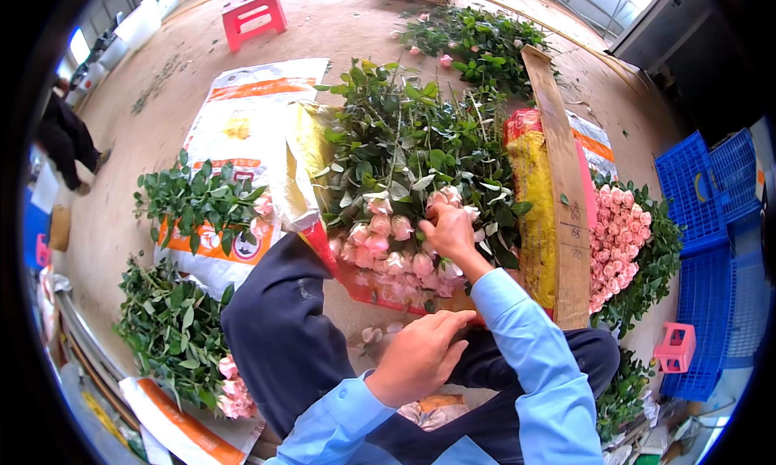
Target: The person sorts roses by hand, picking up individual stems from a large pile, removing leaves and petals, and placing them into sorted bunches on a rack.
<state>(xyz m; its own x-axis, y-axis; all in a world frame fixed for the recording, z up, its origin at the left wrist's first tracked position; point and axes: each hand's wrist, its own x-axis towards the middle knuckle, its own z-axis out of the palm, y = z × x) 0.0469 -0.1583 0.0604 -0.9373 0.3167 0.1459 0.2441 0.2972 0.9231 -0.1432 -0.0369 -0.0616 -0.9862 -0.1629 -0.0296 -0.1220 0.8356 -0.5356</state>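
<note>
Pink roses (381,242) with long leafy stems lie in a heap before me, blooms towards me, between two upright padded sides wrapped in yellow and red. My right hand (450,229) reaches into the blooms at the heap's right part, fingertips at a pale pink rose; whether they grip it is hidden. My left hand (424,357) is held above my lap, nearer me than the roses, fingers together and thumb apart, with nothing in it. A wooden board (561,180) with handwritten marks stands along the right padded side (533,210).
A dense bundle of pink roses (618,240) lies to the right, near blue plastic crates (691,192) and a pink stool (675,347). Leafy bunches (173,319) and printed sacks (254,101) lie left. A red stool (253,17) stands farther off. A person (66,134) is at far left.
</note>
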